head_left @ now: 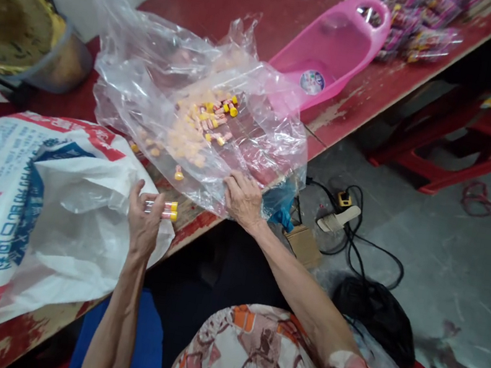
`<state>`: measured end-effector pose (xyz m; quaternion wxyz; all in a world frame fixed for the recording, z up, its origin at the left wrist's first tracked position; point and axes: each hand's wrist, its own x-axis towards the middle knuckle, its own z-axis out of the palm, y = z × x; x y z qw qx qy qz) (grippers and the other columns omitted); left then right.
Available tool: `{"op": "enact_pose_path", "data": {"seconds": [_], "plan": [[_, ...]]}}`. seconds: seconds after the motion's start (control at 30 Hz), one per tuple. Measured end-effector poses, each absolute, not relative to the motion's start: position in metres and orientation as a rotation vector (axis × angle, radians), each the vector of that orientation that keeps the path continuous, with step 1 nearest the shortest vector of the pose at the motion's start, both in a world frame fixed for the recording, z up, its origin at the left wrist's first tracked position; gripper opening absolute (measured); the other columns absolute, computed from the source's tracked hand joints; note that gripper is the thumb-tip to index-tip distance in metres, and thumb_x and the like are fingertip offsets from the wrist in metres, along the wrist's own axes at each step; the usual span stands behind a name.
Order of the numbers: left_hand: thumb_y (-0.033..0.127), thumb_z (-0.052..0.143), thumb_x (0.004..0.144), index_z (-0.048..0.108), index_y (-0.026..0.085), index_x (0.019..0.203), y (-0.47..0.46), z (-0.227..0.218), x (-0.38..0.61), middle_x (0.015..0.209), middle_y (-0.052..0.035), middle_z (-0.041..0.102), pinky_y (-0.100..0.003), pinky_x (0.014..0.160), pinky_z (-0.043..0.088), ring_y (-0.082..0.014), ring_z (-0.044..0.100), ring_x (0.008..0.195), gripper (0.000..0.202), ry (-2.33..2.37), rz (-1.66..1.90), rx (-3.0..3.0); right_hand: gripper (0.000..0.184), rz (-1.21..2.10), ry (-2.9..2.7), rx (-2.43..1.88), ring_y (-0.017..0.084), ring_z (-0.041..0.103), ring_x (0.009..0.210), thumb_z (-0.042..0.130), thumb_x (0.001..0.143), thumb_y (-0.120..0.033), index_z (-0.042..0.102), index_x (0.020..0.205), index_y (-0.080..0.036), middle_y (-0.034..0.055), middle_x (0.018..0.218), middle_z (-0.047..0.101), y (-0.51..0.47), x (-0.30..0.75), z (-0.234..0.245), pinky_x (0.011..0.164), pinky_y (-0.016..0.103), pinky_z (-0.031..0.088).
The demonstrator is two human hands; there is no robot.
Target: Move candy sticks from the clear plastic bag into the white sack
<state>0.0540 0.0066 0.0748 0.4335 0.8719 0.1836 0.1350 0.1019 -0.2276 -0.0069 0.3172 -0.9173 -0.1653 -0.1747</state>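
Note:
My left hand (144,221) holds a few small clear tubes with yellow caps (164,209) at the red table's front edge (201,222), over a white printed sack (30,204). My right hand (243,199) rests on the near edge of a large clear plastic bag (185,92), fingers pressing the plastic. Inside the bag lies a heap of several small yellow-capped tubes (203,123). One loose tube (178,174) lies near the bag's front edge.
A pink plastic scoop basket (331,48) sits behind the bag, with packets of wrapped items (418,24) at the far end. A round woven object (13,19) stands at far left. Cables and a power strip (339,215) lie on the floor, red stools (469,140) beyond.

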Motion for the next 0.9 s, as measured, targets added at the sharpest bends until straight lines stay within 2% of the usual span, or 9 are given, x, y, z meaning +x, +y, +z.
{"op": "enact_pose_path", "data": {"seconds": [0.17, 0.33, 0.43, 0.53, 0.63, 0.73, 0.8, 0.9], "plan": [[0.040, 0.065, 0.096, 0.049, 0.020, 0.157, -0.014, 0.072, 0.045, 0.099, -0.0040, 0.066, -0.027, 0.070, 0.052, -0.0168, 0.063, 0.076, 0.066, 0.285, 0.554, 2.461, 0.019, -0.471, -0.435, -2.424, 0.025, 0.064, 0.104, 0.056, 0.108, -0.015, 0.072, 0.117, -0.018, 0.0128, 0.130, 0.073, -0.227, 0.101, -0.007, 0.093, 0.038, 0.040], [0.029, 0.056, 0.100, 0.063, 0.020, 0.147, -0.024, 0.060, 0.048, 0.110, -0.0092, 0.072, -0.027, 0.061, 0.043, -0.0209, 0.068, 0.087, 0.049, 0.060, 0.400, 2.839, 0.019, -0.553, -0.441, -2.425, 0.024, 0.065, 0.098, 0.055, 0.107, -0.015, 0.072, 0.114, -0.020, 0.0109, 0.126, 0.075, -0.226, 0.100, -0.007, 0.092, 0.038, 0.044], [0.031, 0.054, 0.102, 0.063, 0.020, 0.148, -0.019, 0.056, 0.049, 0.105, -0.0083, 0.070, -0.027, 0.055, 0.037, -0.0198, 0.065, 0.079, 0.047, -0.007, 0.413, 2.944, 0.019, -0.577, -0.434, -2.411, 0.024, 0.066, 0.098, 0.056, 0.105, -0.014, 0.072, 0.113, -0.021, 0.0106, 0.123, 0.075, -0.225, 0.100, -0.008, 0.094, 0.038, 0.046], [0.032, 0.052, 0.103, 0.068, 0.021, 0.138, -0.017, 0.054, 0.048, 0.101, -0.0077, 0.069, -0.028, 0.051, 0.031, -0.0188, 0.061, 0.071, 0.040, 0.027, 0.472, 2.966, 0.020, -0.593, -0.444, -2.407, 0.024, 0.068, 0.100, 0.058, 0.103, -0.012, 0.071, 0.114, -0.021, 0.0106, 0.123, 0.074, -0.224, 0.101, -0.008, 0.092, 0.038, 0.048], [0.031, 0.052, 0.101, 0.068, 0.020, 0.129, -0.017, 0.058, 0.049, 0.104, -0.0074, 0.072, -0.027, 0.055, 0.038, -0.0193, 0.067, 0.076, 0.034, 0.078, 0.519, 2.828, 0.018, -0.613, -0.447, -2.410, 0.024, 0.068, 0.100, 0.059, 0.102, -0.011, 0.071, 0.111, -0.021, 0.0103, 0.122, 0.075, -0.224, 0.102, -0.007, 0.089, 0.037, 0.049], [0.038, 0.056, 0.101, 0.064, 0.022, 0.135, -0.020, 0.067, 0.050, 0.103, -0.0058, 0.074, -0.028, 0.061, 0.046, -0.0203, 0.070, 0.078, 0.038, 0.130, 0.576, 2.715, 0.015, -0.637, -0.447, -2.421, 0.024, 0.068, 0.099, 0.060, 0.102, -0.012, 0.071, 0.109, -0.021, 0.0098, 0.121, 0.075, -0.224, 0.103, -0.007, 0.089, 0.038, 0.049], [0.044, 0.056, 0.101, 0.063, 0.023, 0.139, -0.023, 0.070, 0.049, 0.102, -0.0062, 0.074, -0.029, 0.060, 0.045, -0.0203, 0.068, 0.074, 0.044, 0.158, 0.696, 2.696, 0.015, -0.634, -0.459, -2.425, 0.024, 0.068, 0.099, 0.061, 0.102, -0.013, 0.071, 0.110, -0.021, 0.0097, 0.122, 0.075, -0.223, 0.103, -0.007, 0.089, 0.038, 0.049], [0.044, 0.053, 0.101, 0.064, 0.021, 0.140, -0.029, 0.067, 0.049, 0.094, -0.0063, 0.072, -0.028, 0.055, 0.040, -0.0196, 0.065, 0.068, 0.046, 0.107, 0.712, 2.697, 0.017, -0.623, -0.453, -2.425, 0.023, 0.067, 0.100, 0.061, 0.102, -0.012, 0.071, 0.112, -0.021, 0.0097, 0.123, 0.075, -0.223, 0.103, -0.007, 0.089, 0.037, 0.049]]}}
